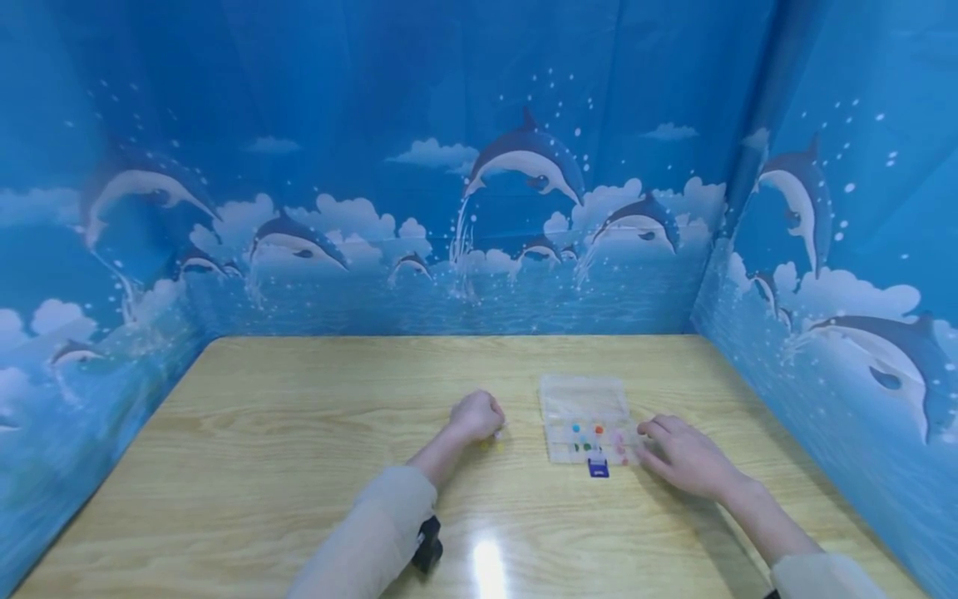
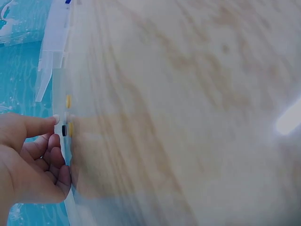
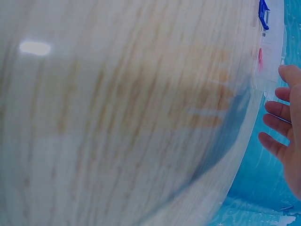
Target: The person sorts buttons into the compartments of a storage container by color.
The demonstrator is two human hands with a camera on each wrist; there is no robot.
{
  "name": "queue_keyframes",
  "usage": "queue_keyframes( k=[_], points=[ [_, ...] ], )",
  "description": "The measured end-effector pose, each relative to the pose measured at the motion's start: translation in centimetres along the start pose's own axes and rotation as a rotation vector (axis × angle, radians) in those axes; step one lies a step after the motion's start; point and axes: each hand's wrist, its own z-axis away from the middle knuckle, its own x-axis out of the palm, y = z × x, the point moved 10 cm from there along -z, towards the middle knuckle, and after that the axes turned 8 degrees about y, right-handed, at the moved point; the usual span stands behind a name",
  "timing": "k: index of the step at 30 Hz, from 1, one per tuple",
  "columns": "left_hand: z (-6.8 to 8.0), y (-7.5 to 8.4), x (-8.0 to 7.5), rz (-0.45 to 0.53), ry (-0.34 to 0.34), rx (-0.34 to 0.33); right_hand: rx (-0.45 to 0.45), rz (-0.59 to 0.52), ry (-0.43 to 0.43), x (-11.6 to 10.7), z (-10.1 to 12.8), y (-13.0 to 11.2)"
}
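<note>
My left hand (image 1: 477,416) is low over the table, thumb and fingertips drawn together on a small white piece (image 2: 56,119). Right by these fingertips lie small yellow pieces (image 1: 500,447) and a small black piece (image 2: 64,130). A clear plastic compartment box (image 1: 555,453) stands to the right with its lid (image 1: 582,396) laid back. Inside are small blue, orange, green and pink pieces; a blue latch (image 1: 598,468) sticks out in front. My right hand (image 1: 684,457) is at the box's right side, fingers loosely spread, thumb tip close to its edge.
The wooden table (image 1: 299,433) reaches back to a blue dolphin-print curtain (image 1: 359,258), which also closes off both sides. A bright light reflection shows at the table's front. A black strap device (image 1: 427,545) sits at the left wrist.
</note>
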Motion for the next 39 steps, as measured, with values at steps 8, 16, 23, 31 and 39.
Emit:
queue_keyframes(
  k=[8,16,23,31,39],
  points=[
    [0.2,0.3,0.2,0.137,-0.020,-0.055,-0.006,-0.002,0.005,0.0,0.1,-0.1],
    [0.9,2.1,0.6,0.231,-0.064,-0.016,-0.002,-0.004,0.001,0.0,0.2,-0.1],
    [1.6,3.7,1.1,0.272,-0.088,0.048,0.000,0.002,0.002,0.1,0.2,0.0],
    [2.3,4.8,1.8,0.343,-0.126,0.063,-0.003,-0.006,0.008,0.1,0.2,0.1],
    [2.4,5.3,2.2,0.393,-0.108,0.079,-0.009,-0.008,0.006,0.0,0.0,0.0]
  ],
)
